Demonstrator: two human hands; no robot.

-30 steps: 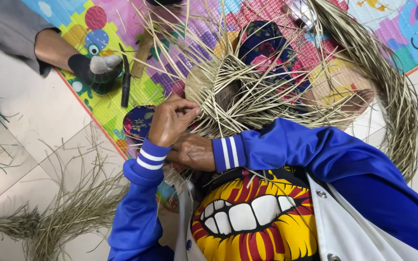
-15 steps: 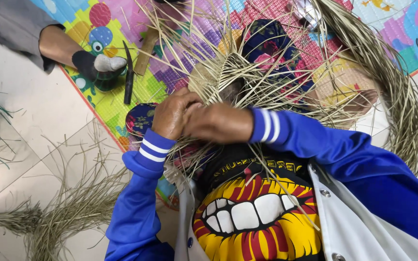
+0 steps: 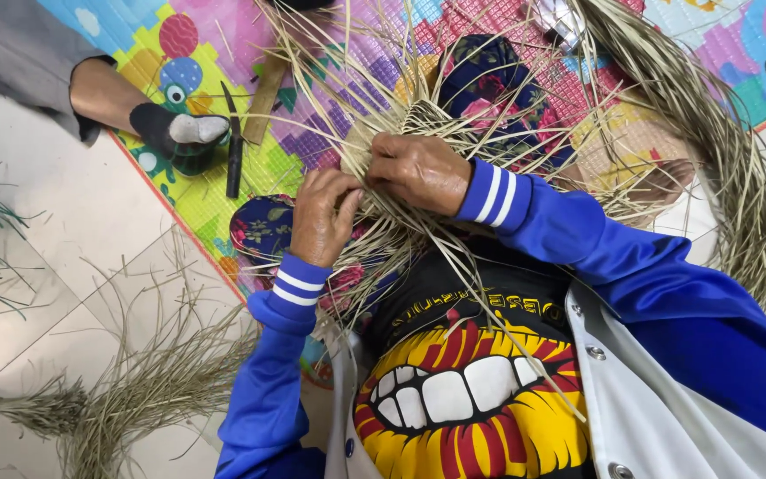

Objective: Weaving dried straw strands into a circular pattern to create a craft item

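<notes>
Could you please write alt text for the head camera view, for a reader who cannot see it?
Two hands in blue sleeves, the left hand and right hand, grip pale straw strips on a half-woven basket over a colourful play mat. Loose straw lies on the tiled floor.

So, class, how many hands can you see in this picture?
2. The left hand pinches the straw weave; the right hand presses on it just above. Another person's hands are out of view.

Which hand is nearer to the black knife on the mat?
Left. The left hand grips straw strips just right of the knife; the right hand lies farther right, on the woven straw.
</notes>
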